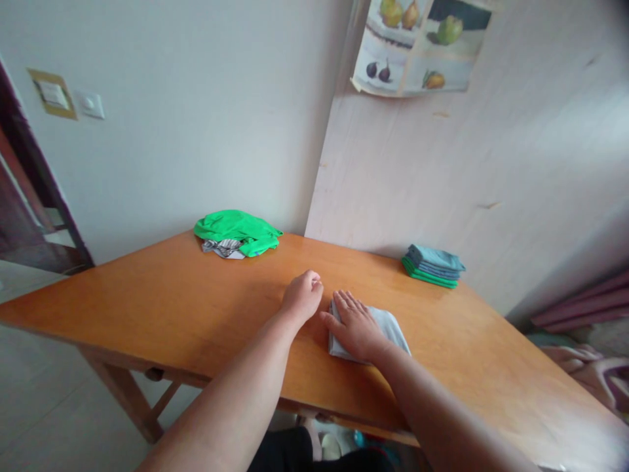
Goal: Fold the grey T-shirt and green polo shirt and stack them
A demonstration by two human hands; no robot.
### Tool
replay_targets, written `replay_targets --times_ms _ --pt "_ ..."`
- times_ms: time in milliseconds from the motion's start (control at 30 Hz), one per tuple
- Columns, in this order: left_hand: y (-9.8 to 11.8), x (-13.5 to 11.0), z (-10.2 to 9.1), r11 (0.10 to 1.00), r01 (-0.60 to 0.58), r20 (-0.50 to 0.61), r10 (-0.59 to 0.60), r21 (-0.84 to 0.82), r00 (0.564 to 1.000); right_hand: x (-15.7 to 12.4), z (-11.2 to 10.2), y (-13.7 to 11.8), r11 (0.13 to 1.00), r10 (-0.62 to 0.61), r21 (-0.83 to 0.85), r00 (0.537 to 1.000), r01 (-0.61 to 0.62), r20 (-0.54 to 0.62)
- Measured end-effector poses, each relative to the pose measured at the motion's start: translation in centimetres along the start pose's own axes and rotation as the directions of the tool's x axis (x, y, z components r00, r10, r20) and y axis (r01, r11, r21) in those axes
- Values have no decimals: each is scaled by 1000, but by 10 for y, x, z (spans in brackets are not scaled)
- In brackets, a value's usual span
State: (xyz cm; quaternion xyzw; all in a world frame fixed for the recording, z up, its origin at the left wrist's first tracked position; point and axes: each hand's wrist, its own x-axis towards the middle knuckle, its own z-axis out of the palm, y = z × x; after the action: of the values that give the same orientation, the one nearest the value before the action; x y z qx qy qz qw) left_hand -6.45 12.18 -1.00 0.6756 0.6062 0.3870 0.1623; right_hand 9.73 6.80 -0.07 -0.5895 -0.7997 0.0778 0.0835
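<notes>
A light grey folded garment (pixel 388 324) lies on the wooden table in front of me. My right hand (pixel 354 328) rests flat on top of it, fingers stretched out and covering much of its left part. Just to the left of the cloth, my left hand (pixel 303 295) is curled into a loose fist, apart from the garment. Nothing shows between its fingers.
At the back left of the table (pixel 162 308) sits a crumpled pile with a bright green garment (pixel 238 226) over striped cloth (pixel 223 247). A neat stack of folded blue and green clothes (pixel 433 265) stands at the back right, near the wall.
</notes>
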Motion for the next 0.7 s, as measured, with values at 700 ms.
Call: replay_targets --times_ms 700 --pt "64 -60 15 843 -444 350 334 304 875 -37 -59 101 805 315 587 900 -86 -300"
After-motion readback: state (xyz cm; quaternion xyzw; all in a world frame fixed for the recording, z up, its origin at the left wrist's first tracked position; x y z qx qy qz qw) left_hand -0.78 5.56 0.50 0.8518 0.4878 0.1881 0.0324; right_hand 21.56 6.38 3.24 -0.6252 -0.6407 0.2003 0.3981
